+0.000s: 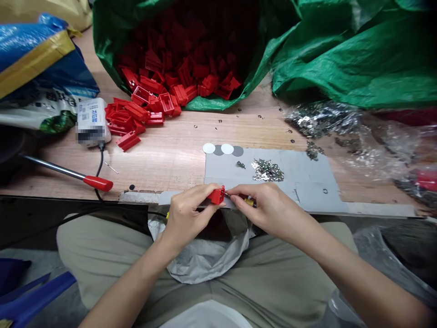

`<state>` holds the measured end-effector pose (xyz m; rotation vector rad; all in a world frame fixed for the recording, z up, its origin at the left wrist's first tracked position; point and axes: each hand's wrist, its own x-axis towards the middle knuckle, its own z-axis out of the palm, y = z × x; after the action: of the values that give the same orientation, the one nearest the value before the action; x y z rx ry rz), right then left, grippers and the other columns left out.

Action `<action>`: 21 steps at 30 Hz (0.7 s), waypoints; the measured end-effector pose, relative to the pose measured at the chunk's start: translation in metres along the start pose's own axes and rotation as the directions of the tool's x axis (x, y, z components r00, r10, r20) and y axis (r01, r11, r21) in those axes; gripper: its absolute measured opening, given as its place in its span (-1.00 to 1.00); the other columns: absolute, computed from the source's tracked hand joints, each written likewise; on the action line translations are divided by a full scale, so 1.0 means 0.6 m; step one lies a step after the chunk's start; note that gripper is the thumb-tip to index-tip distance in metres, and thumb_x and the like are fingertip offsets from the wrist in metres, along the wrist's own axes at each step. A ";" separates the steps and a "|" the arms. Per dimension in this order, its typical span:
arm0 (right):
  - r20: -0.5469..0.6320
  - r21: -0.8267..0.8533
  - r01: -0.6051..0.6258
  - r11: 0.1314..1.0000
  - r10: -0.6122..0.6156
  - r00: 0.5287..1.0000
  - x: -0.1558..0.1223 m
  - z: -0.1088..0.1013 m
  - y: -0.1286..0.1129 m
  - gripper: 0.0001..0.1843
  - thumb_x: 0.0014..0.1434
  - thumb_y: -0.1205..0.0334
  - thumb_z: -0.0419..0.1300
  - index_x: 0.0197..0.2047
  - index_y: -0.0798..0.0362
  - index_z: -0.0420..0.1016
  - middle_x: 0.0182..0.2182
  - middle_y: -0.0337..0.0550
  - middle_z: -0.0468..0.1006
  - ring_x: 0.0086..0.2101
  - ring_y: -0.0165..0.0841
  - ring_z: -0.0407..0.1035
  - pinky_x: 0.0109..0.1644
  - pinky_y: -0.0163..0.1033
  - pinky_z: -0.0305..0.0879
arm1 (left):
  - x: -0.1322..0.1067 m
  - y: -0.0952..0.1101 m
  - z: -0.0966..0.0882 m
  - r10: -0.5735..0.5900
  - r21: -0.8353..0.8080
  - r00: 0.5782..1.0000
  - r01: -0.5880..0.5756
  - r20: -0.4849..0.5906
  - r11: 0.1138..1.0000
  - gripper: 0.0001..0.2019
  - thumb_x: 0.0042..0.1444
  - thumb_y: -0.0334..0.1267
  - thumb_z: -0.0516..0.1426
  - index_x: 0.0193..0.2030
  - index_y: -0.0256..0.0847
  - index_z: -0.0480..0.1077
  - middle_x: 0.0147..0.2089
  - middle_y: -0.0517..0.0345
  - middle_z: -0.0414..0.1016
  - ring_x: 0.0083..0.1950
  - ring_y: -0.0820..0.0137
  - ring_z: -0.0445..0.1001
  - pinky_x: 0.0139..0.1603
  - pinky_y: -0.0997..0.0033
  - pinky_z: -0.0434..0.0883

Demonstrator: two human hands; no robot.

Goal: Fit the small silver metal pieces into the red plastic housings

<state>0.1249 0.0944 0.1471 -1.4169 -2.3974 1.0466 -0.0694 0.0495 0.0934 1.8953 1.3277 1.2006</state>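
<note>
Between the thumb and fingers of my left hand is a small red plastic housing, held at the table's front edge. My right hand grips a small screwdriver with a yellowish handle. Its thin metal shaft points left and meets the right side of the housing; the tip itself is hard to make out. Just beyond my hands, a pile of small shiny metal pieces lies on a grey sheet, with a few darker pieces beside it.
A green sack spills red housings onto the table. A red-handled lever and a white box with a cable stand left. Clear bags of metal parts lie right. Under my hands, a pale bag hangs open.
</note>
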 end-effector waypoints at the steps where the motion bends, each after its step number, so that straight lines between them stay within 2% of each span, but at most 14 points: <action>1: 0.008 -0.011 -0.012 1.000 0.012 1.000 0.001 0.000 -0.003 -0.72 0.27 0.35 0.10 -0.17 0.03 0.67 -0.38 -0.19 0.70 -0.45 -0.32 0.52 -0.37 -0.29 0.26 | 0.000 -0.001 0.000 0.004 0.004 1.000 -0.004 0.000 1.000 -0.80 0.20 -0.35 0.25 -0.03 -0.15 0.52 -0.07 0.10 0.67 -0.10 0.36 0.63 -0.06 0.46 0.49; 7: -0.027 -0.014 -0.015 1.000 0.014 1.000 -0.001 0.008 -0.004 -0.71 0.25 0.36 0.09 -0.19 0.04 0.67 -0.41 -0.15 0.69 -0.45 -0.31 0.51 -0.37 -0.30 0.24 | 0.002 -0.004 0.000 -0.002 0.020 1.000 0.002 -0.003 1.000 -0.81 0.20 -0.31 0.25 -0.04 -0.15 0.53 -0.14 0.11 0.67 -0.17 0.36 0.63 -0.11 0.45 0.51; 15: -0.030 0.219 0.016 0.976 -0.010 0.999 -0.010 0.022 0.029 -0.70 0.32 0.25 0.09 -0.09 0.08 0.66 -0.35 -0.17 0.70 -0.43 -0.34 0.52 -0.36 -0.33 0.33 | 0.001 -0.002 -0.002 -0.030 0.016 1.000 0.030 -0.009 0.999 -0.83 0.15 -0.29 0.29 -0.10 -0.14 0.53 -0.18 0.14 0.66 -0.21 0.36 0.61 -0.14 0.43 0.49; 21: -0.041 0.201 0.000 0.980 0.008 0.999 -0.008 0.018 0.021 -0.69 0.32 0.24 0.08 -0.09 0.08 0.66 -0.32 -0.15 0.70 -0.39 -0.32 0.54 -0.36 -0.34 0.33 | 0.003 -0.002 -0.002 -0.031 0.009 0.999 0.031 -0.008 0.999 -0.84 0.15 -0.30 0.30 -0.12 -0.16 0.53 -0.21 0.15 0.65 -0.24 0.38 0.60 -0.15 0.45 0.47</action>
<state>0.1314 0.0890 0.1318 -1.3605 -2.1894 1.2097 -0.0706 0.0516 0.0939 1.8711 1.3639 1.1904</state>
